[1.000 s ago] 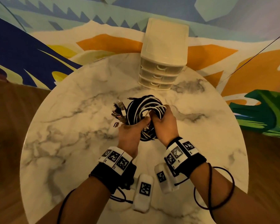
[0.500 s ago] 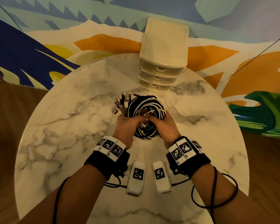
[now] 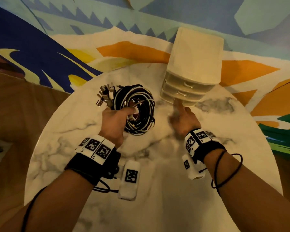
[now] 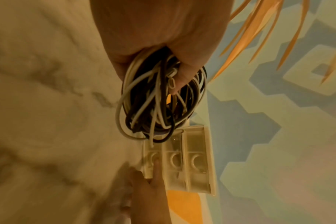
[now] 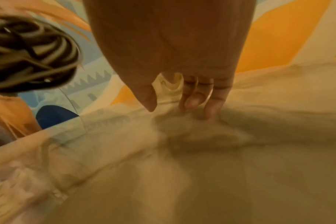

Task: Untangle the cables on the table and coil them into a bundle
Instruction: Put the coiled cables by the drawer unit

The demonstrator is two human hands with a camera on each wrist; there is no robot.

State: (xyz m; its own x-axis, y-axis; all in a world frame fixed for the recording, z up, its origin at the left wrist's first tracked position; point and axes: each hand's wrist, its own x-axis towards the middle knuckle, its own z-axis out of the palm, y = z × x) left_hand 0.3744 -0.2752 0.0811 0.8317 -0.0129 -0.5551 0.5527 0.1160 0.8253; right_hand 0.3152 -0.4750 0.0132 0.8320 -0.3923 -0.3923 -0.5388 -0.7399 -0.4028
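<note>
Fingers of the left hand point(image 3: 114, 121) curl round one side of the coil point(image 3: 135, 108), thumb over the top strands, so the black and white cables hang as a loose ring just beyond the knuckles and above the table point(image 3: 70, 148). A cluster of metal plugs point(image 3: 105, 95) sticks out past the fingertips on the far left of the ring. Such a bundle is likely light and limp, with smooth jackets that slide on each other; loops could spring out on the free side, so the best hold is probably across all strands at one point, as now, with the plugs kept tucked together. To the right, the right hand point(image 3: 184, 119) holds nothing, its index finger stretched forward and its other fingers loosely bent; its fingertip reaches the lowest handle of the drawers point(image 3: 196, 64) standing just ahead. No brand or readable writing shows on cables or drawers; the wristbands point(image 3: 97, 147) carry only square black-and-white markers.
</note>
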